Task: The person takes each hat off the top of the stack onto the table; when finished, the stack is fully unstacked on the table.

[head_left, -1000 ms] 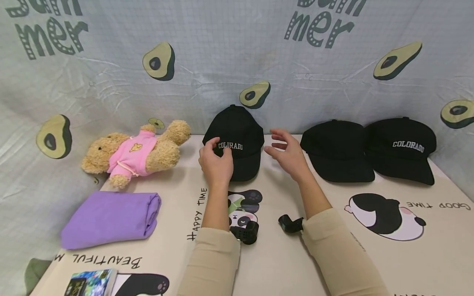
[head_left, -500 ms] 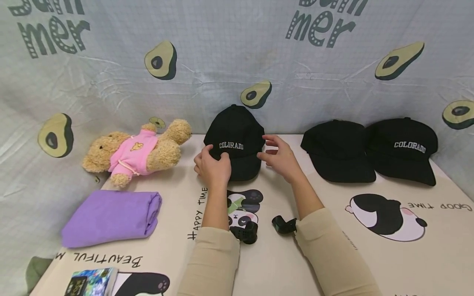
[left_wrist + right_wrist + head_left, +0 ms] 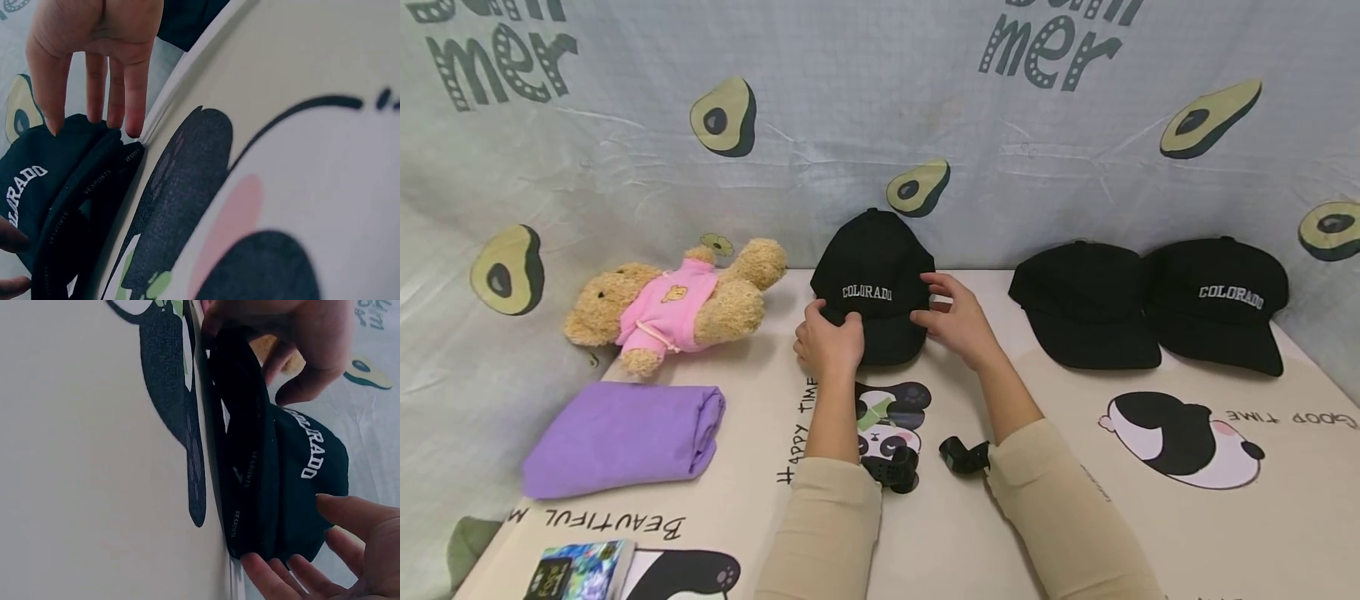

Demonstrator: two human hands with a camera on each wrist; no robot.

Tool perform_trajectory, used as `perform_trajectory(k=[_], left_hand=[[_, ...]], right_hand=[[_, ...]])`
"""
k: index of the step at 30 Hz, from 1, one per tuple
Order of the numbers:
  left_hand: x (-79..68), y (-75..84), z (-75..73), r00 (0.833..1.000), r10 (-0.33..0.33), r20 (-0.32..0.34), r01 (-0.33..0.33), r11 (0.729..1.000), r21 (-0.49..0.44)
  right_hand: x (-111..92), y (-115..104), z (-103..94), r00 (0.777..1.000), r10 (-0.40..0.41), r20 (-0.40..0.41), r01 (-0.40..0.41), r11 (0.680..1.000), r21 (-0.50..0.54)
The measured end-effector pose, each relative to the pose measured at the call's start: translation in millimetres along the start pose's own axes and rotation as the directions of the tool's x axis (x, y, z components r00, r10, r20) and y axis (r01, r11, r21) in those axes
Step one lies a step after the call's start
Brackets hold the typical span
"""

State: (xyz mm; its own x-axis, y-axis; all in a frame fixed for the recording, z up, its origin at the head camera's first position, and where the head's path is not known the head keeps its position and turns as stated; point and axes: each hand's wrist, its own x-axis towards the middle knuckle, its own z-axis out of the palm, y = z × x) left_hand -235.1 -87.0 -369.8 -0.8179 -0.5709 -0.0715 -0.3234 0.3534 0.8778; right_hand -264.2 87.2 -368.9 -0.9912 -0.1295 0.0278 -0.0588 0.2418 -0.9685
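A black baseball cap (image 3: 872,275) with white COLORADO lettering stands near the back wall, brim facing me. At its left side is my left hand (image 3: 831,342), thumb before the brim and fingers by the left edge. My right hand (image 3: 961,325) reaches in from the right, thumb and fingers spread at the cap's side. In the right wrist view, fingers of the right hand (image 3: 356,550) touch the cap's edge with the thumb before its front, while the left hand (image 3: 306,344) is at the other end. The left wrist view shows the right hand (image 3: 100,62) with fingers extended.
Two more black caps, one plain (image 3: 1082,304) and one lettered (image 3: 1217,304), stand at the right. A teddy bear (image 3: 677,308) in pink lies at the left, behind folded purple cloth (image 3: 625,437). A colourful book (image 3: 583,571) lies front left. The printed curtain (image 3: 820,100) closes off the back.
My right hand has moved left from beside the cap to its right side. My left hand has lowered slightly toward the brim's left edge. The cap stays in place.
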Motion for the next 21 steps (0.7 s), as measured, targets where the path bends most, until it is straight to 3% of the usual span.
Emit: perform_trajectory(k=[9,16,21], left_hand=[[1.2,2.0,0.1,1.0,-0.001,-0.006,0.001,1.0,0.031],[-2.0,3.0,3.5,1.0,-0.002,0.002,0.002,1.0,0.02],[-3.1,1.8,4.0,1.0,0.002,0.005,-0.002,1.0,0.022]], right_hand=[[7.3,-0.8,0.5,1.0,0.015,-0.008,-0.014,0.999,0.033],[9.3,2.6,-1.4,1.0,0.014,0.015,-0.014,0.999,-0.05],[10.3,6.0,-0.8,1.0,0.019,0.021,-0.018,0.999,-0.051]])
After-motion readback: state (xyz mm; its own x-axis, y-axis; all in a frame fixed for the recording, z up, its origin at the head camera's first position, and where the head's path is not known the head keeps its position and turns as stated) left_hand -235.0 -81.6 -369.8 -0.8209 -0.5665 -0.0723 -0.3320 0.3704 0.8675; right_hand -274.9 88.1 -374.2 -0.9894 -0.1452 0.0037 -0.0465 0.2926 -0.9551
